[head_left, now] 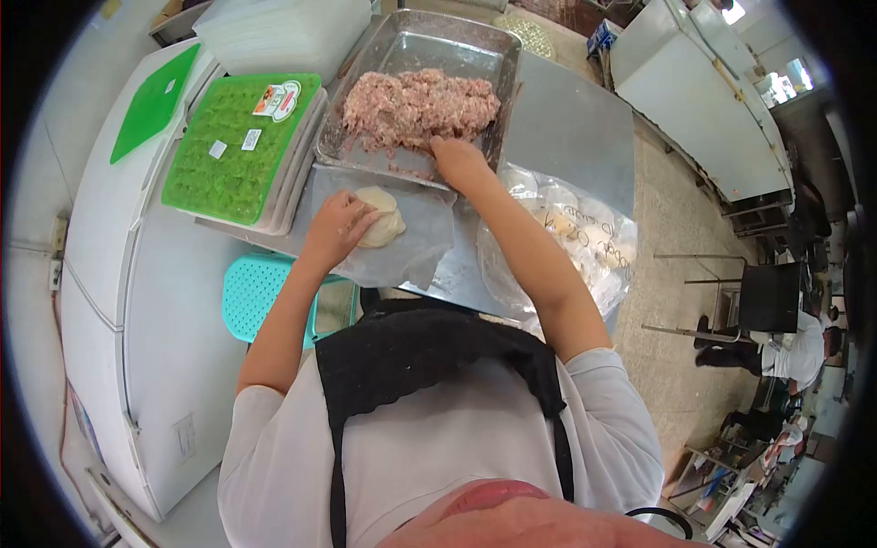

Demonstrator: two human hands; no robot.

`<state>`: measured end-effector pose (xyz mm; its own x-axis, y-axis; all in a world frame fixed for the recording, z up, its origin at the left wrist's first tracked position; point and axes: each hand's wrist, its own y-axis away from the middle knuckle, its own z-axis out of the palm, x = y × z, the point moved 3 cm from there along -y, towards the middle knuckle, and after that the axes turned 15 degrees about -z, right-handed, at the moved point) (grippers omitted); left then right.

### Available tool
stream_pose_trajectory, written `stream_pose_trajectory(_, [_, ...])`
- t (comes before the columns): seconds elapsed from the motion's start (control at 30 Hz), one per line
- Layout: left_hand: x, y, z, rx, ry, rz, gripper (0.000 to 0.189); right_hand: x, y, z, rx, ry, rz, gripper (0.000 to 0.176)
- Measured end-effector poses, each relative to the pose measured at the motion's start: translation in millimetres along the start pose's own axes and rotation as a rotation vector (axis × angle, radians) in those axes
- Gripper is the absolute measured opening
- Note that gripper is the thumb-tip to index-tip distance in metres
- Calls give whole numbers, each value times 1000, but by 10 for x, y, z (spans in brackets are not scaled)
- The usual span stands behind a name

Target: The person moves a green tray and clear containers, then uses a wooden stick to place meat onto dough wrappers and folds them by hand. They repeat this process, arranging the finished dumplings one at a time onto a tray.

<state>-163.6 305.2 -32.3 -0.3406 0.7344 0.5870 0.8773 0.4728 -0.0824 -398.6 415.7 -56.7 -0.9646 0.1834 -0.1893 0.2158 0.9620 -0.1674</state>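
Note:
A pale stack of thin dough rounds (pixel 385 219) lies on a sheet of clear plastic (pixel 427 228) at the table's front edge. My left hand (pixel 338 226) is at the stack's left side, its bent fingers closed on the edge of a dough round. Beyond it stands a metal tray (pixel 448 46) with a large mound of raw ground meat (pixel 420 102). My right hand (pixel 459 166) reaches over the tray's near rim, fingers curled at the lower edge of the meat. What those fingers hold is hidden.
Stacked containers with a green lid (pixel 219 146) stand left of the tray. To the right, a plastic bag (pixel 585 233) with handwriting holds pale rounds. Below the table is a turquoise stool (pixel 260 297). A white freezer (pixel 164 365) stands left; another person (pixel 795 352) is far right.

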Motion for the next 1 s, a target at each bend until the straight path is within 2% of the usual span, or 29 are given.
stream_pose_trajectory(0.23, [-80,-129,-100,-62,9,114,25,10,-74,-13,-26,2,-26,14])
stream_pose_trajectory(0.27, [-60,-146,-123,-66,21,160,25,44,-84,-17,-107,-15,33,19])
stream_pose_trajectory(0.33, [-57,-182,-209,-78,40,222,25,8,-64,-161,-96,-8,24,19])
stream_pose_trajectory(0.47, [-183,-317,-161,-267,81,280,29,30,86,-612,-29,-99,-22,19])
stream_pose_trajectory(0.6, [-392,-434,-110,-392,205,325,30,129,213,-1075,-51,-182,49,22])
stream_pose_trajectory(0.67, [-357,-446,-198,-413,205,356,30,155,246,-1280,-102,-337,241,23])
stream_pose_trajectory(0.77, [-344,-442,-229,-425,180,395,34,161,217,-1543,-86,-379,335,23])
stream_pose_trajectory(0.8, [-348,-451,-223,-419,163,395,38,257,224,-1533,-85,-381,340,23])
stream_pose_trajectory(0.83, [-356,-477,-213,-423,165,393,38,363,197,-1523,-65,-259,241,24])
stream_pose_trajectory(0.87, [-372,-493,-202,-442,212,385,35,452,169,-1504,-48,-140,138,24])
stream_pose_trajectory(0.93, [-411,-534,-175,-455,266,360,31,573,82,-1517,-14,-112,149,23])
stream_pose_trajectory(1.0, [-455,-592,-143,-521,354,309,14,744,-8,-1505,19,-81,155,22])
